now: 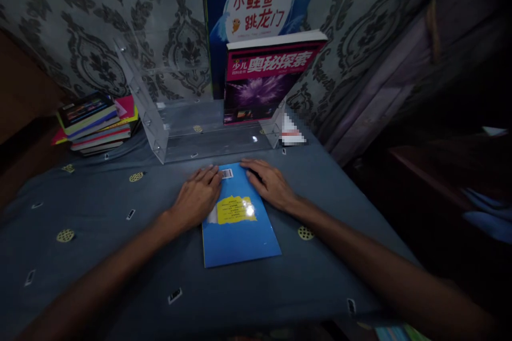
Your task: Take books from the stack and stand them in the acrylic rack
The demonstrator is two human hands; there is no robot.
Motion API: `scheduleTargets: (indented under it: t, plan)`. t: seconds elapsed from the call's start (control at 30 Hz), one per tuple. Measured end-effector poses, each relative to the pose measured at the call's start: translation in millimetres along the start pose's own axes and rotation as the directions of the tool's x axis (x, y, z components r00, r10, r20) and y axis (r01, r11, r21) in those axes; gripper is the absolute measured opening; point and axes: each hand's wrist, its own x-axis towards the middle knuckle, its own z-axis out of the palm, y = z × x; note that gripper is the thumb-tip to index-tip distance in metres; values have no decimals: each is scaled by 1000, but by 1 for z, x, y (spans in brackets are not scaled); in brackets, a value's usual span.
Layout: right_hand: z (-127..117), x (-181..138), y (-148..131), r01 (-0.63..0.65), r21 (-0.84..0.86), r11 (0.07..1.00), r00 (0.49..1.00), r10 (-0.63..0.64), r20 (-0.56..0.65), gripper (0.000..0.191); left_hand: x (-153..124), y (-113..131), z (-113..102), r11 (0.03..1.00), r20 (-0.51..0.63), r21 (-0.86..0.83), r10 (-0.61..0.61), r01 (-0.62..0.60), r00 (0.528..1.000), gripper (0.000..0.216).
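Observation:
A thin blue book [240,240] lies back cover up on the grey cloth, with a yellow patch and a barcode near its far edge. My left hand [198,197] rests flat on its left side, fingers stretched out. My right hand [270,184] lies flat on its far right corner, fingers spread. Behind the book stands a clear acrylic book stand [160,128]. In it a purple and pink book [260,82] stands upright, and a tall blue picture book [256,5] leans behind that against the wall.
A stack of several books [96,122] lies at the left on the table [100,256], beside the stand. Patterned wallpaper is behind. The table's right edge drops into a dark area with furniture [440,170].

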Motion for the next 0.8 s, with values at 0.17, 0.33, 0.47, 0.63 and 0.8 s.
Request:
scheduleTargets:
  t: [0.17, 0.33, 0.47, 0.63, 0.8]
  plan:
    - [-4, 0, -1, -14, 46, 999, 1000, 14, -1, 35, 1, -2, -2, 1000, 41, 10, 7, -7, 999, 37]
    - [-5, 0, -8, -22, 69, 997, 998, 25, -50, 32, 8, -5, -14, 996, 83, 83, 3, -10, 997, 34]
    - [-3, -2, -13, -53, 131, 990, 993, 66, -96, 32, 13, -1, -21, 994, 81, 103, 18, -26, 997, 31]
    - [0, -5, -16, -60, 173, 983, 991, 80, -109, 32, 16, 10, -14, 993, 23, 117, 15, -17, 1000, 32]
    - [0, -5, -14, -61, 189, 980, 991, 83, -108, 32, 12, 15, -3, 994, 6, 108, 30, -30, 1000, 38]
